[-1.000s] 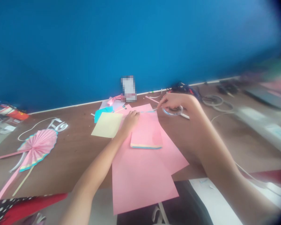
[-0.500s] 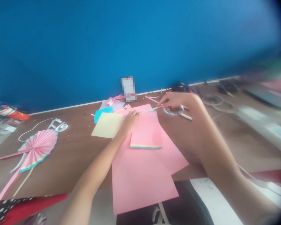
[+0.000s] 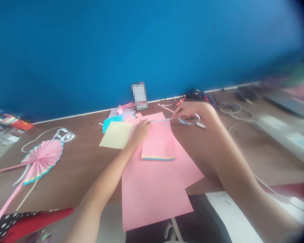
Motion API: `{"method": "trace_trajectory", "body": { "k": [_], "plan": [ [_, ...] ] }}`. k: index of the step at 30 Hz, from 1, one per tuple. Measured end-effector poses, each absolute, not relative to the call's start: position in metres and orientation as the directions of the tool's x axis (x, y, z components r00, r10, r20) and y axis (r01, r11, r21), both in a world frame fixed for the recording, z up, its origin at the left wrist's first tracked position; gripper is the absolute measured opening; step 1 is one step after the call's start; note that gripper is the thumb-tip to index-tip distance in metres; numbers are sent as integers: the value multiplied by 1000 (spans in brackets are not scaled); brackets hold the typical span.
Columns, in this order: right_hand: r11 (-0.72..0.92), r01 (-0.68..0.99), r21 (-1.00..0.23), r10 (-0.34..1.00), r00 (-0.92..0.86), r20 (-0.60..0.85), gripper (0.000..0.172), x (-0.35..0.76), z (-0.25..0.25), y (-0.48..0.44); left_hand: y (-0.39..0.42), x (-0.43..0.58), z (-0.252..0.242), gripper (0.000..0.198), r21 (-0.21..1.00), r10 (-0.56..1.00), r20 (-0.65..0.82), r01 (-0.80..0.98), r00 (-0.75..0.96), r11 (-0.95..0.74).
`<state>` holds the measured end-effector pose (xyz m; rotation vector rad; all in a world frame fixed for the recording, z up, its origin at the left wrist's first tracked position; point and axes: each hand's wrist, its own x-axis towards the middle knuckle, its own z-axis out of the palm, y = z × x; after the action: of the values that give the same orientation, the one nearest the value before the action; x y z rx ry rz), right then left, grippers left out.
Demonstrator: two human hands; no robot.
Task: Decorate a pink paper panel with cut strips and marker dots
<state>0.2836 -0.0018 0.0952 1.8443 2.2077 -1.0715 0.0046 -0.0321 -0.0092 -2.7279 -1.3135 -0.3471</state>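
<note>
My left hand (image 3: 140, 130) lies with curled fingers on the top left corner of a small pink folded stack (image 3: 158, 141) and presses it down. That stack rests on large pink sheets (image 3: 152, 192). My right hand (image 3: 190, 109) is closed on a clear tape roll (image 3: 190, 120) just past the stack's top right corner. A thin strip (image 3: 162, 120) runs along the stack's top edge between the two hands. A pale yellow sheet (image 3: 115, 135) lies beside my left hand.
The brown table (image 3: 86, 158) meets a blue wall. A pink pleated paper fan (image 3: 42, 158) with long strips lies at the left. Cyan paper (image 3: 111, 120) and scraps sit at the back. Cables (image 3: 229, 108) and blurred items crowd the right.
My right hand has shifted a little to the right with the tape roll, and the strip now spans the stack's top edge. My left hand stays in place.
</note>
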Motion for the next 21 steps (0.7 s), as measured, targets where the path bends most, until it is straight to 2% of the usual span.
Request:
{"method": "trace_trajectory", "body": {
  "k": [8, 18, 21],
  "plan": [
    [33, 894, -446, 840, -267, -473, 44, 283, 97, -3, -31, 2, -12, 37, 29, 751, 252, 771, 610, -636],
    [6, 931, -365, 881, -178, -439, 30, 268, 102, -14, -34, 3, -9, 41, 28, 758, 246, 777, 604, -629],
    [38, 917, -397, 884, -217, -415, 26, 265, 105, -14, -34, 3, -9, 43, 18, 760, 246, 781, 602, -625]
  ]
}}
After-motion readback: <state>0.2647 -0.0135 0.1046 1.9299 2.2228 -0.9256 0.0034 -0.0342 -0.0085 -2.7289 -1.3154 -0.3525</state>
